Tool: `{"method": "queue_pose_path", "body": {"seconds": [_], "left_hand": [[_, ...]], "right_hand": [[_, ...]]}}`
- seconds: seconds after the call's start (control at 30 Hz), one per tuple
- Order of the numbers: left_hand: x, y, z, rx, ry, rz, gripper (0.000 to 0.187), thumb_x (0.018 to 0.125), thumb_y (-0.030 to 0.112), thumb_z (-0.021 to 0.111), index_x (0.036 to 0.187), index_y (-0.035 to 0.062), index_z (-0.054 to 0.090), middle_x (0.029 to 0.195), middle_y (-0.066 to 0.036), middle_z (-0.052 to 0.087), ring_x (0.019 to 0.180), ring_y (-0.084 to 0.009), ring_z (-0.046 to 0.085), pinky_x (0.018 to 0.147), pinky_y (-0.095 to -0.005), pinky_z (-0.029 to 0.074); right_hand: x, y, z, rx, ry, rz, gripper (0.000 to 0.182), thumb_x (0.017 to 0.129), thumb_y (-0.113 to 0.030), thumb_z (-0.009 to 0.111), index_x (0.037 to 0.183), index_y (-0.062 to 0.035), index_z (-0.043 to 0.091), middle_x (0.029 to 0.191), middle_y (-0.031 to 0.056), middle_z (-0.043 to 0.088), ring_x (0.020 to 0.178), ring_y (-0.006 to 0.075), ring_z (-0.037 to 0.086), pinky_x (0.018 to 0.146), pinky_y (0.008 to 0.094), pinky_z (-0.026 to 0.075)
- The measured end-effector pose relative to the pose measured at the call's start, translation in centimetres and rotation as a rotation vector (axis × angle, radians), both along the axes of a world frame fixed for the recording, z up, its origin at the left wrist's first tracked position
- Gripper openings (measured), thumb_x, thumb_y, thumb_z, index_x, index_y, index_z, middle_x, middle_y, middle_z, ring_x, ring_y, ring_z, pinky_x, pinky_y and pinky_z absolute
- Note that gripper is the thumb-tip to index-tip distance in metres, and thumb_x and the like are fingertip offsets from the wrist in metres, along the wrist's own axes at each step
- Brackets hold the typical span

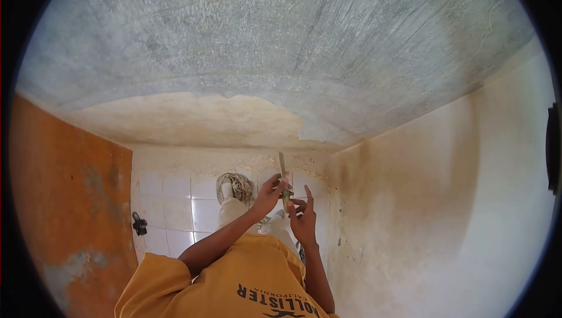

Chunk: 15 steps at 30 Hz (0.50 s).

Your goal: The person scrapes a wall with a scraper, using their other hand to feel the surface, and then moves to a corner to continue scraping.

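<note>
A narrow, flat-bladed scraper (282, 164) with a greenish handle is held in front of my body, blade pointing toward the wall. My left hand (270, 194) is closed around it where blade and handle meet. At the handle's lower end is my right hand (303, 221), its thumb and some fingers closed on the handle while one finger stretches out. Both hands partly hide the handle. Beneath them, one foot stands by a crumpled, patterned cloth (239, 187) on the floor.
Ahead rises a wall with a grey coating (281, 31) above a bare cream patch (205, 120). Flakes (301, 163) lie along its foot. White tiles (175, 212) cover the floor. An orange surface (64, 195) stands left, a stained wall (404, 201) right. A small black object (139, 223) lies left.
</note>
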<state>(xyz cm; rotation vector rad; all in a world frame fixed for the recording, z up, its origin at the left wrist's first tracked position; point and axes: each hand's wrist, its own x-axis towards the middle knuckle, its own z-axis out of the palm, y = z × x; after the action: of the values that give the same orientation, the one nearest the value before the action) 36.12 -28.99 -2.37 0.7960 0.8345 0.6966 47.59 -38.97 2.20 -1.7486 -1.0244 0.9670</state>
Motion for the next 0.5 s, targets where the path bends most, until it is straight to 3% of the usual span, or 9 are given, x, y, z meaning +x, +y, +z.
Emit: {"method": "queue_pose_path", "body": {"seconds": [0.07, 0.1, 0.2, 0.23, 0.33, 0.37, 0.5], "left_hand": [[0.5, 0.1, -0.1, -0.112, 0.103, 0.145, 0.035, 0.104, 0.034, 0.054, 0.117, 0.0018, 0.059, 0.09, -0.003, 0.061, 0.072, -0.0104, 0.062, 0.067, -0.0274, 0.055], [0.8, -0.2, -0.2, -0.119, 0.092, 0.278, 0.034, 0.104, 0.038, 0.055, 0.113, 0.0046, 0.058, 0.087, -0.001, 0.058, 0.063, -0.01, 0.058, 0.055, -0.0257, 0.051], [-0.2, 0.1, 0.7, -0.192, 0.048, 0.492, 0.032, 0.103, 0.038, 0.055, 0.114, 0.0075, 0.058, 0.088, 0.0, 0.055, 0.062, -0.0083, 0.055, 0.05, -0.0241, 0.046], [-0.4, 0.3, 1.8, -0.253, 0.046, 0.559, 0.029, 0.104, 0.036, 0.054, 0.117, 0.0103, 0.056, 0.091, -0.001, 0.053, 0.06, -0.0069, 0.049, 0.048, -0.0226, 0.04], [-1.5, 1.9, 2.7, -0.256, -0.074, 0.578, 0.042, 0.106, 0.032, 0.049, 0.143, 0.011, 0.045, 0.1, -0.003, 0.053, 0.061, -0.0067, 0.044, 0.051, -0.0231, 0.038], [-1.4, 2.9, 3.4, -0.24, -0.131, 0.578, 0.033, 0.106, 0.032, 0.05, 0.134, 0.013, 0.048, 0.097, -0.003, 0.054, 0.06, -0.0064, 0.041, 0.05, -0.0219, 0.034], [-0.3, 8.6, 6.8, -0.075, -0.17, 0.64, 0.046, 0.107, 0.029, 0.048, 0.15, 0.0156, 0.038, 0.098, -0.002, 0.053, 0.062, -0.0065, 0.043, 0.051, -0.0215, 0.037]], "right_hand": [[1.6, -0.9, -0.8, -0.004, 0.065, -0.003, 0.064, 0.1, -0.015, 0.06, 0.153, -0.0042, 0.026, 0.107, 0.0132, 0.07, 0.079, 0.0158, 0.067, 0.068, 0.0287, 0.055], [2.5, -1.4, -1.3, -0.012, 0.092, 0.001, 0.064, 0.1, -0.015, 0.06, 0.153, -0.0042, 0.026, 0.108, 0.0129, 0.07, 0.078, 0.016, 0.067, 0.068, 0.0289, 0.055], [4.7, -2.0, -3.2, -0.048, 0.229, 0.045, 0.062, 0.101, -0.02, 0.06, 0.152, -0.0037, 0.029, 0.107, 0.0116, 0.07, 0.077, 0.0147, 0.067, 0.067, 0.0278, 0.055], [5.2, -1.8, -3.8, -0.08, 0.25, 0.071, 0.061, 0.101, -0.021, 0.059, 0.152, -0.0037, 0.03, 0.107, 0.0115, 0.069, 0.078, 0.0148, 0.067, 0.066, 0.0276, 0.055], [6.1, -0.8, -4.6, -0.15, 0.27, 0.134, 0.059, 0.102, -0.023, 0.056, 0.152, -0.004, 0.03, 0.109, 0.0115, 0.069, 0.08, 0.0156, 0.067, 0.066, 0.0276, 0.055], [6.1, 0.0, -4.4, -0.155, 0.257, 0.152, 0.058, 0.103, -0.024, 0.055, 0.152, -0.0044, 0.031, 0.11, 0.0117, 0.069, 0.08, 0.0162, 0.067, 0.067, 0.028, 0.055], [6.8, 4.2, -3.4, -0.097, 0.185, 0.146, 0.055, 0.104, -0.025, 0.054, 0.151, -0.0056, 0.032, 0.112, 0.012, 0.069, 0.082, 0.0171, 0.067, 0.069, 0.0287, 0.055]]}}
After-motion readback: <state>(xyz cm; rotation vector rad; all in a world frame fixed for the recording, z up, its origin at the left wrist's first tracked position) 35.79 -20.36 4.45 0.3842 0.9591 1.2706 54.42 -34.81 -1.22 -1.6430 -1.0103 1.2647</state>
